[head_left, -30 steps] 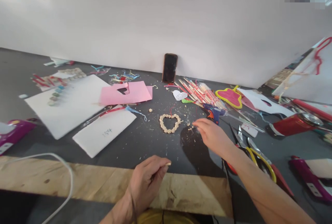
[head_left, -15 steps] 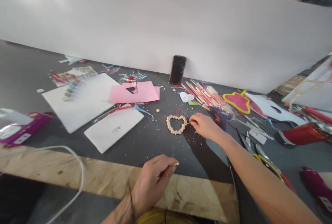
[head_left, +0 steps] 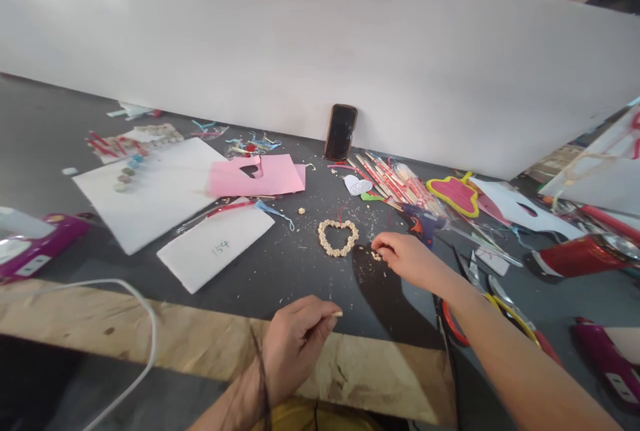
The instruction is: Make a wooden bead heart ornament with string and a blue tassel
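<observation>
My left hand is over the table's front edge, thumb and forefinger closed on a short pale stick piece. My right hand rests low on the dark tabletop, its fingertips together at a few small pale pieces; whether one is between them is hidden. Just left of those fingers lies a heart-shaped ring made of small pale pieces, with a thin red loop at its top. A blue glue gun lies behind my right hand.
A phone leans against the white panel. Sticks in red wrapping lie right of it. Scissors and a red can are on the right. Pink paper, a white board and a white cable are left.
My right hand has moved away from the heart's right side, slightly right and down, to the loose pale pieces. My left hand keeps its hold with little movement.
</observation>
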A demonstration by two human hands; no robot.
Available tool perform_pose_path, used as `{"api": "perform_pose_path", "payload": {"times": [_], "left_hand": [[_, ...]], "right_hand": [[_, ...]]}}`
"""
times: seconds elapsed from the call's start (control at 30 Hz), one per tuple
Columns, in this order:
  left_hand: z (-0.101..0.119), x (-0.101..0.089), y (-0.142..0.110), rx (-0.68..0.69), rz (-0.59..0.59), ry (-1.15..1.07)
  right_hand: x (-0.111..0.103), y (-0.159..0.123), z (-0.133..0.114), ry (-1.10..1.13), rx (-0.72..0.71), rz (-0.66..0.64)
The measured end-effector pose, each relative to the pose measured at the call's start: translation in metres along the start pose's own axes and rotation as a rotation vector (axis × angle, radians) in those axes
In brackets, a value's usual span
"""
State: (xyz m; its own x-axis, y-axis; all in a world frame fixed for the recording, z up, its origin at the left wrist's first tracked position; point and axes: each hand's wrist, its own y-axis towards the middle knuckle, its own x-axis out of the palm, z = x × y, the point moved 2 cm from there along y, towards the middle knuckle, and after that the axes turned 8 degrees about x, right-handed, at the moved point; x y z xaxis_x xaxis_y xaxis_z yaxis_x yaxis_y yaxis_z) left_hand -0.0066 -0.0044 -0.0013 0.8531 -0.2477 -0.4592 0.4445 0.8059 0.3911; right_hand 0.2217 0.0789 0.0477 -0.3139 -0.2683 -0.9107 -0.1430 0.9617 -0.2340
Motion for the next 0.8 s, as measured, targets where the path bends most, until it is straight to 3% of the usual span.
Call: {"api": "perform_pose_path", "payload": {"times": [0.2,0.47,0.63,0.8], "left_hand": [[0.002,-0.002,0.0,0.025,0.01,0.007],[-0.002,0.001,-0.002,-0.024,-0.021,0.018],[-0.003,0.002,-0.003,-0.016,-0.013,0.009],[0.0,0.001,0.0,0.088,0.012,0.176]], "right_hand": [[-0.005,-0.017,0.02,0.07,0.123,0.018],[0.01,-0.018,0.004,0.065,0.079,0.055],[0.006,-0.031,0.01,0.094,0.116,0.056],[0.006,-0.046,0.023,0.07,0.177,0.122]]}}
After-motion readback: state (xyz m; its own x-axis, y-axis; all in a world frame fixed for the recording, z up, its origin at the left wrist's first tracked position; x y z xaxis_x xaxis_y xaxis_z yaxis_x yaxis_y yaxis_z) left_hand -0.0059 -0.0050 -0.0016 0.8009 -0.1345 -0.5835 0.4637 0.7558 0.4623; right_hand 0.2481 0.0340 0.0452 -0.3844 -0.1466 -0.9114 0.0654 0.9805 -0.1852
